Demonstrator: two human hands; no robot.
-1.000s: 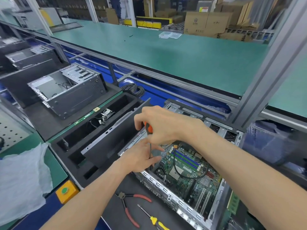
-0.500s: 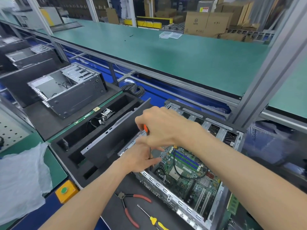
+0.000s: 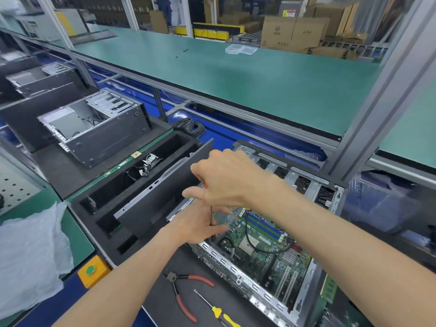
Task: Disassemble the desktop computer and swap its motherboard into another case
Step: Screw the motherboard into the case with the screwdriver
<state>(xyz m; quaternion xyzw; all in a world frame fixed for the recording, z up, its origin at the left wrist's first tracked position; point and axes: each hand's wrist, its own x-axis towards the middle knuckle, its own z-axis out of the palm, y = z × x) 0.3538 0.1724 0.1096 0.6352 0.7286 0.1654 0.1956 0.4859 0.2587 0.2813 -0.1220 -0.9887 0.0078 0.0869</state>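
Motherboard (image 3: 264,244) inside open case (image 3: 243,283); pliers (image 3: 182,293) and spare screwdriver (image 3: 215,309) just before it.

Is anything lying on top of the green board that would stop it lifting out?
Yes. A black cable loops across the green board, and the screwdriver held by both hands stands at its far left corner.

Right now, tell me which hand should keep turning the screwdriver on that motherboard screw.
Right. The right hand already grips the handle of the screwdriver from above, shaft upright over the motherboard. The left hand only steadies the shaft low down, so it is better left guiding the tip.
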